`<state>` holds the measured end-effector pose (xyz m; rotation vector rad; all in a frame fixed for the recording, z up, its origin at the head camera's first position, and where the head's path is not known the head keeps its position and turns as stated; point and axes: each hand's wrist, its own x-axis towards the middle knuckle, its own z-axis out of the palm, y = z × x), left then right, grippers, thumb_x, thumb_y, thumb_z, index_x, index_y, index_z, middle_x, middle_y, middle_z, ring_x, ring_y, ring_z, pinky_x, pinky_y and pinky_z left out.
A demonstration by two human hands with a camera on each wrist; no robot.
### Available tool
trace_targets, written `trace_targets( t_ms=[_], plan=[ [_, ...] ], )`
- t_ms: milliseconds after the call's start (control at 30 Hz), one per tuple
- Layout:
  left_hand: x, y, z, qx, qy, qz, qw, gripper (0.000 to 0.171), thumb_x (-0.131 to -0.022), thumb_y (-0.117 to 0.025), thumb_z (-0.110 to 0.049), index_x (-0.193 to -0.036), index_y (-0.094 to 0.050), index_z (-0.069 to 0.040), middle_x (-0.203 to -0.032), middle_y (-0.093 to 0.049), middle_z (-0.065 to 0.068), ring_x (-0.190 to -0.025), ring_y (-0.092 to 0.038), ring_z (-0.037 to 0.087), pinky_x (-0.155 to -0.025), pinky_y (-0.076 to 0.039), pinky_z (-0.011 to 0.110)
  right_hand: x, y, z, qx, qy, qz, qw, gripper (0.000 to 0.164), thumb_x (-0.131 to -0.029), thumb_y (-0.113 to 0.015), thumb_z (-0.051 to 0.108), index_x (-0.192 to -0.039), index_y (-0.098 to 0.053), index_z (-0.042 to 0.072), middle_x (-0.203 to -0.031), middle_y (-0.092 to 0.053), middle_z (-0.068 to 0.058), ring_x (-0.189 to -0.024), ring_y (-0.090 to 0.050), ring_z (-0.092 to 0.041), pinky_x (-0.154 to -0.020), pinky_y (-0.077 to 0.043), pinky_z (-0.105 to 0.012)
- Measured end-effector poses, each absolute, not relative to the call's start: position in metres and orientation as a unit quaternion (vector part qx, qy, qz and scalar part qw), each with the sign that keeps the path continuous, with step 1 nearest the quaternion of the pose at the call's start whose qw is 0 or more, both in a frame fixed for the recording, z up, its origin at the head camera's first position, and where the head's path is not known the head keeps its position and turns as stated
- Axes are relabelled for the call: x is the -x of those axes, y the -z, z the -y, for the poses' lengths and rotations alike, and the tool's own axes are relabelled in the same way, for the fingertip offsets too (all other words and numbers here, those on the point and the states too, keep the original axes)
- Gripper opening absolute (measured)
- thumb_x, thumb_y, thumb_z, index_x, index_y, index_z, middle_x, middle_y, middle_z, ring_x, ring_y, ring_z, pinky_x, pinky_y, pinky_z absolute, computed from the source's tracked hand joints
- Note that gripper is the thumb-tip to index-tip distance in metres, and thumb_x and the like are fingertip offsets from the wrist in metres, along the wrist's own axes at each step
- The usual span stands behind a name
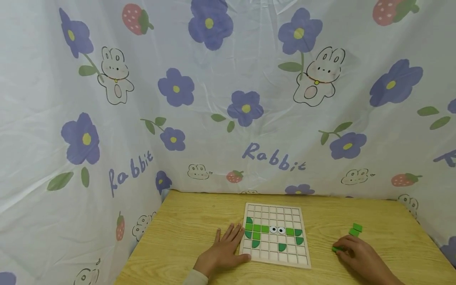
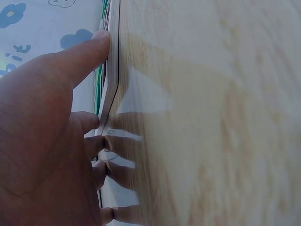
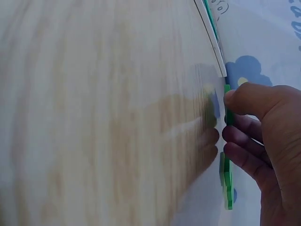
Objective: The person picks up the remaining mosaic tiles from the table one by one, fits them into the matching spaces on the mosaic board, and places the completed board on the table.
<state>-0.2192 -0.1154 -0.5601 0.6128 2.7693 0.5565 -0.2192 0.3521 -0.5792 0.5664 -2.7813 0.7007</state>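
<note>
On the table lies a pale wooden grid board (image 1: 270, 258). Light green squares, dark green quarter-round pieces and two eye tiles (image 1: 277, 230) sit in some of its cells. My left hand (image 1: 225, 250) rests with spread fingers on the table at the board's left side, its thumb touching the edge; the left wrist view shows the thumb against the board's side (image 2: 113, 56). Right of the board, my right hand (image 1: 360, 254) pinches a small green tile (image 3: 228, 106) between thumb and fingers, low at the tabletop. Its fingers partly cover the tile.
Loose green tiles (image 1: 357, 227) lie just beyond my right hand, close together. A white curtain (image 1: 213, 130) printed with flowers and rabbits hangs behind the wooden table (image 1: 185, 221) and along its left side.
</note>
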Motion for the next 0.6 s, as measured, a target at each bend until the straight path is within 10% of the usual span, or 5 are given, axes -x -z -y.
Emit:
trace_targets(
  t_ms=[600],
  plan=[
    [0.219,0.562,0.115,-0.209,-0.193,-0.95,0.127,0.093,-0.103,-0.056,-0.066,-0.173,-0.018,-0.018,-0.182,-0.011,0.006,-0.169,-0.006,0.034,-0.13,-0.002,0.072,0.225,0.58,-0.336,-0.268,-0.301,0.885,0.232,0.036,-0.075,-0.093,-0.002,-0.097,-0.077,0.021,-0.101,-0.072,0.005,-0.083,-0.062,0.005,-0.063,-0.055,-0.021]
  ],
)
